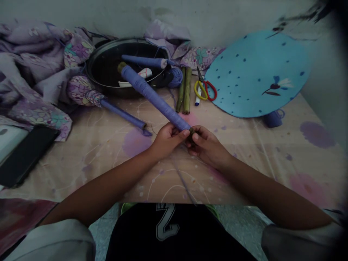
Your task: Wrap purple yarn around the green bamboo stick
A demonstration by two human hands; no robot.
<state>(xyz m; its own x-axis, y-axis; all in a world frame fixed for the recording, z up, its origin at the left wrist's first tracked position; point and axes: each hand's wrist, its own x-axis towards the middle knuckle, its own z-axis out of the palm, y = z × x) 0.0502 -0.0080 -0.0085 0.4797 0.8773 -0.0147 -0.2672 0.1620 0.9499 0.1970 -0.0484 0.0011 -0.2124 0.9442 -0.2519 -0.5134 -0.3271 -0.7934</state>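
Note:
A long stick wrapped in purple yarn (pixel 156 98) slants from the pan toward me, its bare greenish ends showing. My left hand (pixel 170 139) is closed around it near the lower end, thumb along the top. Right beside it, my right hand (pixel 206 143) pinches the bare tip between thumb and fingers. From below my hands a loose purple strand (pixel 185 183) trails to the table's front edge. A ball of purple yarn (pixel 175 77) sits beyond, by the pan.
A black pan (pixel 102 85) holds another wrapped stick (pixel 144 61). Bare green sticks (pixel 187 90), scissors (pixel 206 88) and a marker (pixel 198 97) lie near a blue oval board (pixel 252 76). Flowered cloth (pixel 40 72), a wrapped rod (pixel 123 112) and a phone (pixel 29 154) are on the left.

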